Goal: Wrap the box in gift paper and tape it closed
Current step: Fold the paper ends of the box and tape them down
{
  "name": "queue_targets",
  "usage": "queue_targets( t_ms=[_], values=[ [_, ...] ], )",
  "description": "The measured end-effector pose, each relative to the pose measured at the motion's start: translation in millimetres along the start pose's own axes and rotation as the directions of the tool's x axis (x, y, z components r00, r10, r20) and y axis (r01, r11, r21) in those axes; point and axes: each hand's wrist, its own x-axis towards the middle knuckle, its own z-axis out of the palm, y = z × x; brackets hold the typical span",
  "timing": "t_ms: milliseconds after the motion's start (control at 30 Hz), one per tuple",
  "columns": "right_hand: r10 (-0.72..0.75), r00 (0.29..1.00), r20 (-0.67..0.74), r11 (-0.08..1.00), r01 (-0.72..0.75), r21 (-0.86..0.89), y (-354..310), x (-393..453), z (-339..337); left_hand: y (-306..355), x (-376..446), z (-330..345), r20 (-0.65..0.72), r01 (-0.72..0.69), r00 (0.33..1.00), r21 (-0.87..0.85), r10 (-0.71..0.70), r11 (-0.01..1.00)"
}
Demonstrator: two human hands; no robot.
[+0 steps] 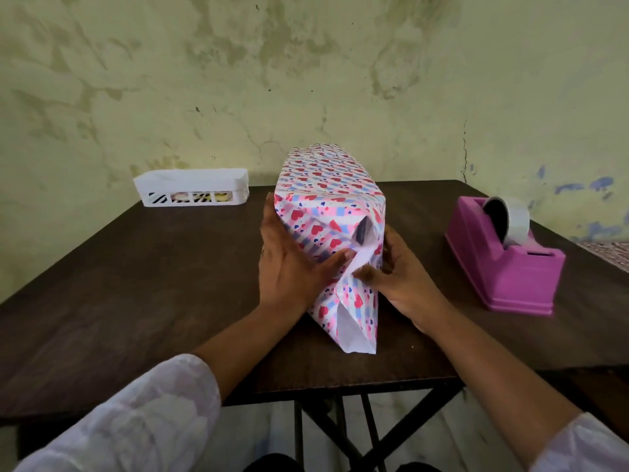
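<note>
A long box [361,230] lies on the dark table [136,284], covered in white gift paper with red and pink hearts [326,185]. At its near end a dark corner of the box shows through a gap in the paper. My left hand [292,267] lies flat against the left side of that end, pressing a fold inward. My right hand [398,270] pinches the paper flap from the right side. A loose flap [354,328] of paper, white on the inside, hangs down onto the table below both hands.
A pink tape dispenser [503,260] with a roll of tape stands at the right of the table. A white slotted basket [192,187] sits at the back left by the wall. The table's near edge runs just behind my forearms.
</note>
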Motion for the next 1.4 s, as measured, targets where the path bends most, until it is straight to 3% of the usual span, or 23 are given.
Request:
queue_targets(
  t_ms=[167,267,533,700,800,933,1100,1167,1233,1333,1400],
  values=[
    [-0.055,0.993,-0.105,0.982,0.035,-0.183,-4,-2,11,-1,0,0,0.048,0.059,0.997,0.055,-0.062,0.997],
    [-0.073,0.987,-0.145,0.971,0.037,-0.237,-4,-2,15,1,-2,0,0.07,0.009,0.997,0.098,-0.016,0.995],
    [-0.124,0.958,-0.257,0.985,0.088,-0.149,5,3,11,-10,-5,-2,0.118,-0.183,0.975,-0.052,0.188,0.982],
    [-0.103,0.963,-0.249,0.99,0.075,-0.12,4,-7,-3,-19,3,-15,0.069,-0.193,0.974,-0.251,0.217,0.948],
    [-0.144,0.87,-0.472,0.978,0.197,0.065,-2,-38,-12,-14,6,-18,-0.011,-0.199,0.98,-0.09,0.199,0.976],
    [-0.344,0.69,-0.637,0.898,0.44,-0.009,-18,-81,-7,0,16,-24,-0.03,-0.332,0.94,0.163,0.341,0.929],
    [-0.387,0.664,-0.64,0.904,0.41,-0.12,-19,-87,-18,26,36,-21,0.089,-0.525,0.846,0.319,0.526,0.789],
    [-0.414,0.699,-0.583,0.907,0.372,-0.199,-19,-90,-17,35,36,-13,0.096,-0.538,0.838,0.312,0.537,0.783],
    [-0.407,0.807,-0.429,0.91,0.316,-0.269,-20,-88,-13,39,34,-6,0.075,-0.529,0.843,0.296,0.533,0.795],
    [-0.217,0.966,-0.143,0.916,0.151,-0.372,-18,-70,-8,39,30,-5,0.04,-0.509,0.853,0.285,0.52,0.812],
    [-0.054,0.998,-0.037,0.907,0.033,-0.42,-14,-54,-6,40,28,-6,0.037,-0.498,0.859,0.295,0.511,0.816]
  ],
)
